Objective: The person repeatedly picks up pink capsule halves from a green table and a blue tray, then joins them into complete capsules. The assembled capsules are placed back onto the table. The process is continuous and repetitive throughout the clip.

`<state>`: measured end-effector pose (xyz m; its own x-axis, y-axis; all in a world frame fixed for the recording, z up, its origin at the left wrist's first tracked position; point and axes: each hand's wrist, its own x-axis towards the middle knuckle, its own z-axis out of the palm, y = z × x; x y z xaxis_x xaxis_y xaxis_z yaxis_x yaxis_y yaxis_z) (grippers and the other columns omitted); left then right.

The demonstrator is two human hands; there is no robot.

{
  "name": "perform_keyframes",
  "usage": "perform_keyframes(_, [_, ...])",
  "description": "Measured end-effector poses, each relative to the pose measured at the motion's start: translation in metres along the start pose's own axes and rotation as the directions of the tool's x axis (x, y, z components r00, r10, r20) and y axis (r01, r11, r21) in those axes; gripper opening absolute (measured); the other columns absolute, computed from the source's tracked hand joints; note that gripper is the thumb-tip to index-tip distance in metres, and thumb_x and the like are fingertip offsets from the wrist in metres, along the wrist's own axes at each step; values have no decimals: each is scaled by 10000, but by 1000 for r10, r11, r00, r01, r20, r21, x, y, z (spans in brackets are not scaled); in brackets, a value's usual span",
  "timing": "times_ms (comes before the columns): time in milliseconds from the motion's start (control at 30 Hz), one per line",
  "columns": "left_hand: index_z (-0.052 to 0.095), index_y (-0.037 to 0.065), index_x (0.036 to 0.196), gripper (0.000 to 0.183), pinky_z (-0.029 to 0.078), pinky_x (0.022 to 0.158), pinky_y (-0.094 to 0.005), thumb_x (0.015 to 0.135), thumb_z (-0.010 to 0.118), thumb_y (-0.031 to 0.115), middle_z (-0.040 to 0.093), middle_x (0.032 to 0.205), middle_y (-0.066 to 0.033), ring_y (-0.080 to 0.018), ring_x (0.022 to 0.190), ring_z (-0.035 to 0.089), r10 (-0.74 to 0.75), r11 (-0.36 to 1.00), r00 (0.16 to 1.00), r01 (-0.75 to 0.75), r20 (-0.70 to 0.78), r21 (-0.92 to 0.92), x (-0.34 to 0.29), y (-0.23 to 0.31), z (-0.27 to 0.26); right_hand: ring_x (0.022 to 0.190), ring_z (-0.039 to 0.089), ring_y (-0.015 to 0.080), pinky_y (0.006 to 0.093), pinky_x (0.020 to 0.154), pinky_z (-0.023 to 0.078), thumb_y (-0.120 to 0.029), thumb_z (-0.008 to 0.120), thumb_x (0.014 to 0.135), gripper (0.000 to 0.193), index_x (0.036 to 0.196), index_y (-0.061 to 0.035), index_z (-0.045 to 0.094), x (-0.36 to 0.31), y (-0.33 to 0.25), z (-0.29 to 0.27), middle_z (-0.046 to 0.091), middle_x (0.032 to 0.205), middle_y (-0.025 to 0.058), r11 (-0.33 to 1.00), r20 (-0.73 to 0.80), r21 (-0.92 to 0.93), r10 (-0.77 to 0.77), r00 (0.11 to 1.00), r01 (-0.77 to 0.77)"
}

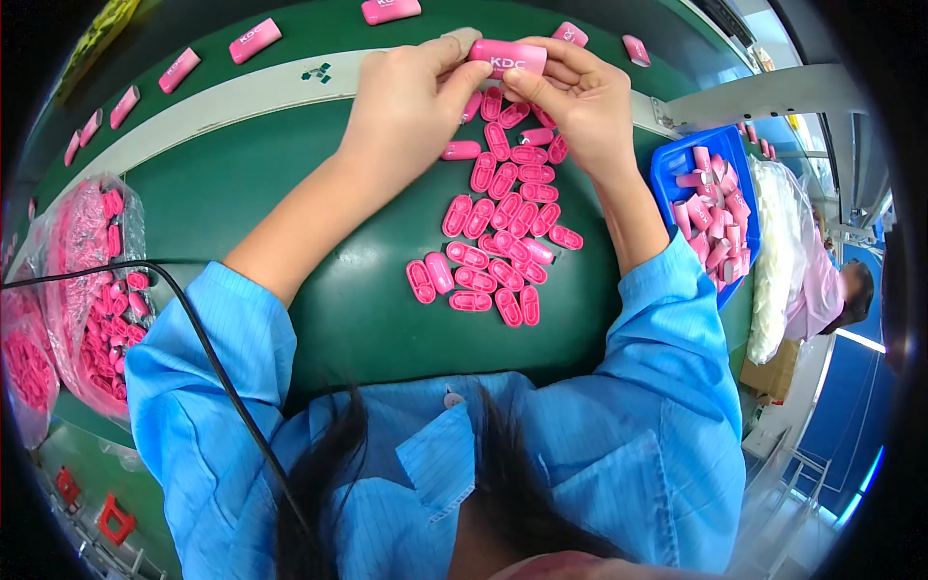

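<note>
Between both hands, at the far side of the green work surface, is a glossy pink plastic casing (509,58) with white print. My left hand (406,97) pinches its left end with thumb and fingers; a pale cover shows on a fingertip. At the other end, the thumb and fingers of my right hand (585,101) are closed on the casing. Just below the hands lies a loose group of small oval pink parts (505,181). Most show their hollow inner side, while a few lie smooth side up.
A blue bin (660,179) at the right holds many pink casings. Clear bags of pink parts (97,290) stand at the left, with a black cable (198,324) crossing near them. Spaced pink casings (255,41) lie on the green strip beyond the pale rail (261,94).
</note>
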<state>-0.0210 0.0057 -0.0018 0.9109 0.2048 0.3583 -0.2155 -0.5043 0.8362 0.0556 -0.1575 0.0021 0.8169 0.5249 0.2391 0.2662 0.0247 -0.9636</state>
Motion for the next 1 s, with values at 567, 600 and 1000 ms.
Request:
perform_keyframes(567, [627,49,1039,407,441,877,-373,696,741,236,550,1140,-119,-308,1044,533,55,892,966,-161,252,421,-27,6,-58,748,631,152,269,659,508,-167,650,817,352,1059,81,591,82,26,-18,669,908,136,829,-123,-552,19,992,-84])
perform_keyframes(600, [631,49,1019,381,443,871,-376,691,742,207,547,1133,-110,-304,1047,525,38,895,959,-158,282,417,-37,7,-60,742,627,149,268,650,507,-171,648,820,351,1059,80,592,82,26,-26,667,903,131,767,-177,-638,-57,983,-70])
perform_keyframes(1000, [638,-9,987,228,486,698,-231,786,668,96,648,790,-45,-88,745,607,-117,993,928,108,354,46,20,7,-14,742,629,121,221,669,496,-195,669,835,334,1093,-3,579,43,29,-62,658,936,98,978,-100,-154,125,987,-139])
